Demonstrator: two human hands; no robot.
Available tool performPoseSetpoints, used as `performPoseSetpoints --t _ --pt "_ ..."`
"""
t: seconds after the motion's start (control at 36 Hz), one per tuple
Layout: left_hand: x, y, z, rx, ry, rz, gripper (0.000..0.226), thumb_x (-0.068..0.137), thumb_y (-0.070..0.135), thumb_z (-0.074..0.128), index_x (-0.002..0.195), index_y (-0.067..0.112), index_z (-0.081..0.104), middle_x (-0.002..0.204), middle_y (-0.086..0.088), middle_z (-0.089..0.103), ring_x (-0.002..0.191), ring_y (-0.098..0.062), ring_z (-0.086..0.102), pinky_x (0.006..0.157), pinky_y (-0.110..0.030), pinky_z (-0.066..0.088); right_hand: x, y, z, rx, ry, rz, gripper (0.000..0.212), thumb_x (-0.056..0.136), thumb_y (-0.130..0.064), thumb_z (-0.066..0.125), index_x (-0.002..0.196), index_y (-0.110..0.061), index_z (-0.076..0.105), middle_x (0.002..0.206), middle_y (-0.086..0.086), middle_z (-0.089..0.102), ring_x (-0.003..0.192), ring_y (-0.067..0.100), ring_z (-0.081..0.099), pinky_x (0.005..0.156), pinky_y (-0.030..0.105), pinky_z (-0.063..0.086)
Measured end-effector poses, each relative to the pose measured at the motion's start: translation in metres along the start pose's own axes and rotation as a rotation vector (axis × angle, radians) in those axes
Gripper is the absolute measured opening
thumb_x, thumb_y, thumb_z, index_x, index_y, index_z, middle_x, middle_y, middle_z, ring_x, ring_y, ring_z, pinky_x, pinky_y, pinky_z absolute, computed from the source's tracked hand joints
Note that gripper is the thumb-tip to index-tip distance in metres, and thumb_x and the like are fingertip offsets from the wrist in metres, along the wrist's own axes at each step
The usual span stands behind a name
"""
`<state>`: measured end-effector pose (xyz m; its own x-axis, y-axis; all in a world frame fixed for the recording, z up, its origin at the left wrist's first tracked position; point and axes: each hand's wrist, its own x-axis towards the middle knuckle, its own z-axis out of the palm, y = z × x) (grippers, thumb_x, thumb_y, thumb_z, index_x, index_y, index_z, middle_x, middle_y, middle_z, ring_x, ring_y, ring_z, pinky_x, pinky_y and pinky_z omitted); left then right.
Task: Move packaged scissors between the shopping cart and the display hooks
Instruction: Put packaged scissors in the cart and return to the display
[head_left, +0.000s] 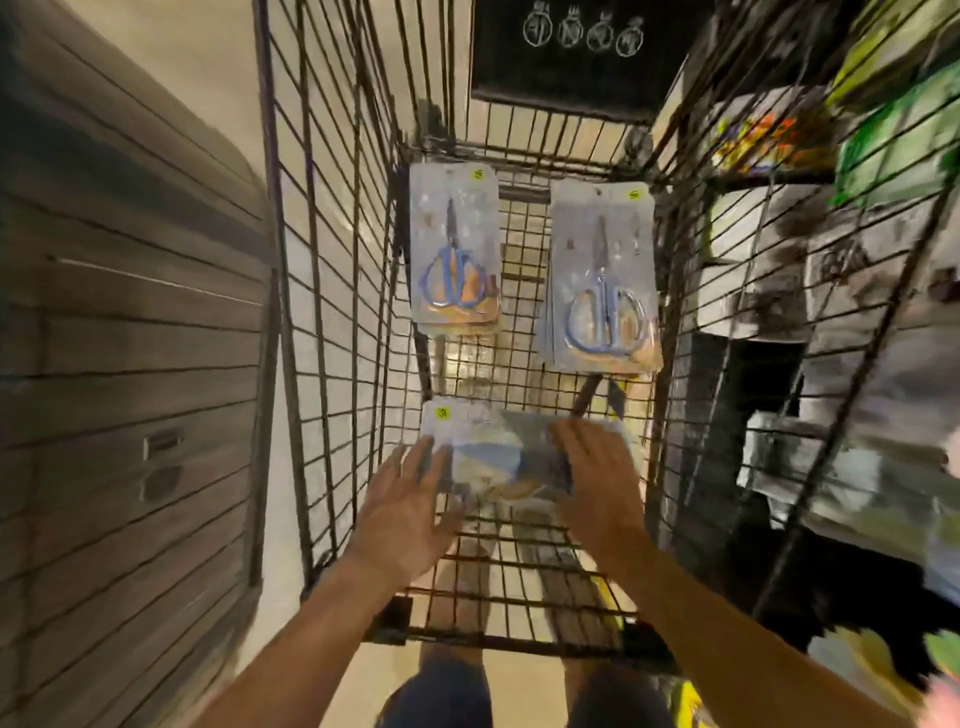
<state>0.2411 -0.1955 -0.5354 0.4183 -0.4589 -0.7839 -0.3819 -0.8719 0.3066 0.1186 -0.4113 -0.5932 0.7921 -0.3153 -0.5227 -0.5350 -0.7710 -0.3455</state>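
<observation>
I look down into a wire shopping cart (332, 291). Two small stacks of packaged blue-handled scissors lie on its floor: one at the far left (454, 249), one at the far right (602, 280). A third pile of scissor packs (498, 457), blurred, lies nearer to me. My left hand (410, 506) lies with spread fingers on the pile's left edge. My right hand (597, 478) lies flat over its right side. Whether either hand grips a pack cannot be told from the blur.
The cart's tall wire sides close in on left and right. A slatted panel wall (130, 338) stands to the left. Shelves with white and colourful packaged goods (810, 260) line the right. A dark sign (576, 52) hangs beyond the cart's far end.
</observation>
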Motion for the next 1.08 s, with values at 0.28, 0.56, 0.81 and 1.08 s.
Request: performPoseSetpoints --t 0.28,0.56,0.81,1.08 --pt "0.0 -0.009 -0.009 -0.119 -0.03 -0.021 0.077 0.101 0.05 0.047 0.16 0.033 0.002 0.169 0.002 0.007 0.155 -0.023 0.007 0.126 -0.044 0.019 0.0 -0.007 -0.012 0.015 -0.011 -0.043 0.086 0.065 -0.045 0.088 0.138 -0.021 0.051 0.135 0.005 0.059 0.126 0.03 0.054 0.111 0.053 0.042" --pt "-0.022 0.012 -0.038 -0.471 0.106 -0.021 0.068 0.101 0.043 0.054 0.156 0.044 0.015 0.154 0.02 0.03 0.143 -0.008 0.033 0.116 -0.032 0.033 -0.013 -0.031 -0.07 0.458 0.093 0.098 0.082 0.068 -0.059 0.075 0.14 -0.034 0.045 0.121 -0.01 0.054 0.108 0.015 0.058 0.087 0.044 0.056" --pt "-0.033 0.084 -0.064 -1.096 0.232 0.105 0.073 0.092 -0.014 0.058 0.143 0.031 0.03 0.114 0.013 0.06 0.083 0.016 0.066 0.069 -0.005 0.05 -0.044 -0.065 -0.079 0.967 0.152 0.192 0.091 0.071 -0.045 0.09 0.146 -0.048 0.038 0.142 -0.019 0.049 0.128 0.004 0.053 0.102 0.031 0.053" --pt "-0.022 0.058 -0.066 -1.147 0.339 0.11 0.101 0.078 -0.004 0.081 0.152 0.042 0.029 0.152 -0.001 0.049 0.134 -0.016 0.054 0.098 -0.028 0.055 -0.064 -0.056 -0.084 1.044 -0.121 0.152 0.077 0.087 -0.013 0.078 0.146 -0.044 0.041 0.123 -0.027 0.061 0.111 -0.004 0.062 0.089 0.015 0.054"
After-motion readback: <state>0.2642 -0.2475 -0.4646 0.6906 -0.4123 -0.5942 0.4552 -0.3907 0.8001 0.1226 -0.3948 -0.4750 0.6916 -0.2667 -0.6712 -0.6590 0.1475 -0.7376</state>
